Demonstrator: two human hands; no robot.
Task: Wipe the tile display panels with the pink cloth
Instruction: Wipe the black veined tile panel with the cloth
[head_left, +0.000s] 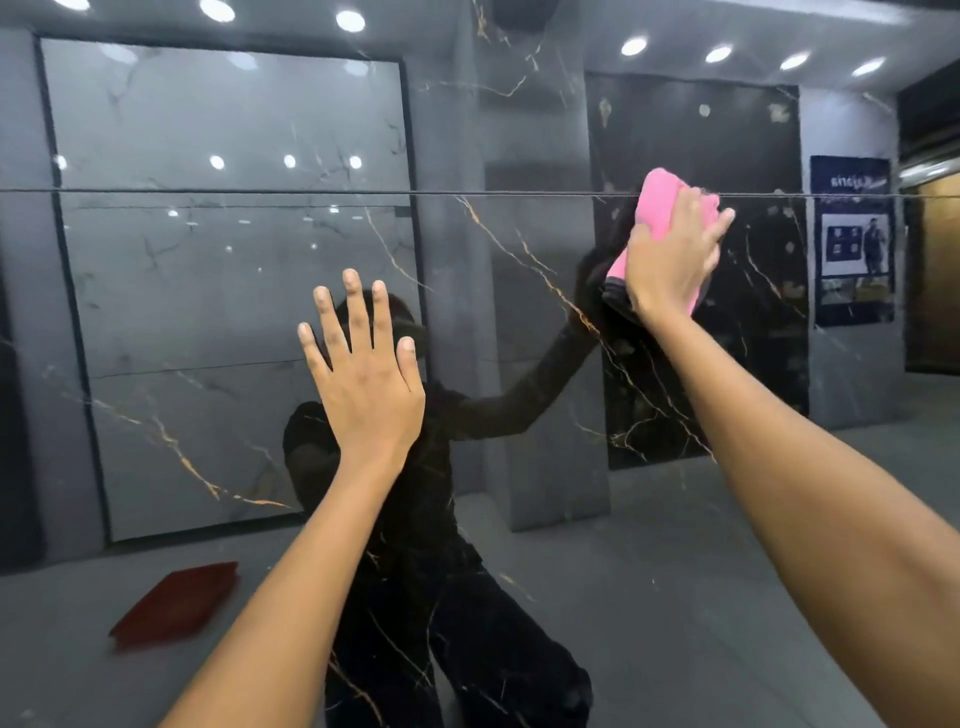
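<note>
A glossy black tile panel with gold veins fills the view right in front of me, with a thin horizontal joint running across it at upper height. My right hand presses a folded pink cloth against the panel at the upper right, just at the joint; its fingers curl over the cloth. My left hand lies flat on the panel at the centre, fingers spread and straight.
The panel mirrors the showroom behind me: grey marble display boards, ceiling spotlights, a poster at the right, a red flat object on the floor at lower left, and a person's dark reflection.
</note>
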